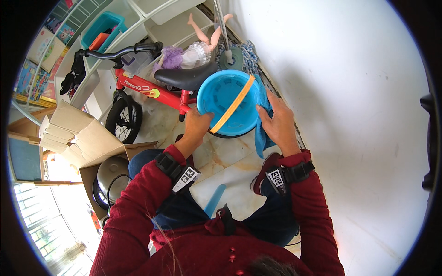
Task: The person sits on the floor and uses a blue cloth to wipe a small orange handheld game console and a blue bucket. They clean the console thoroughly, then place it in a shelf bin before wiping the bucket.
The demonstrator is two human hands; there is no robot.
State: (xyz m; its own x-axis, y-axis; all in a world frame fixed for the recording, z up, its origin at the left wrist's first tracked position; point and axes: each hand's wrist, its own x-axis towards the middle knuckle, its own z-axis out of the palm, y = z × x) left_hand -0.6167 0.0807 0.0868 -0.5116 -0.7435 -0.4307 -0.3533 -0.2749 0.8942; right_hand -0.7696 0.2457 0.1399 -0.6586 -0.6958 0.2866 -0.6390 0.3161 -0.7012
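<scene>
A blue plastic bucket [221, 93] with a yellow handle [233, 105] lying across its mouth is held between both hands. At its lower left rim, my left hand [198, 128] grips with the thumb over the edge. On the right side my right hand [279, 120] pinches a blue cloth [262, 132] against the rim, and the cloth hangs down outside. No contents show in the bucket. Its underside is hidden, with a dark edge visible below.
A red balance bike [148, 88] with a black saddle stands at the left, touching or close to the bucket. Behind are a doll [197, 53], a mop [236, 58] and white shelf bins [138, 31]. An open cardboard box [100, 141] holds a metal pot. A white wall [355, 103] rises at the right.
</scene>
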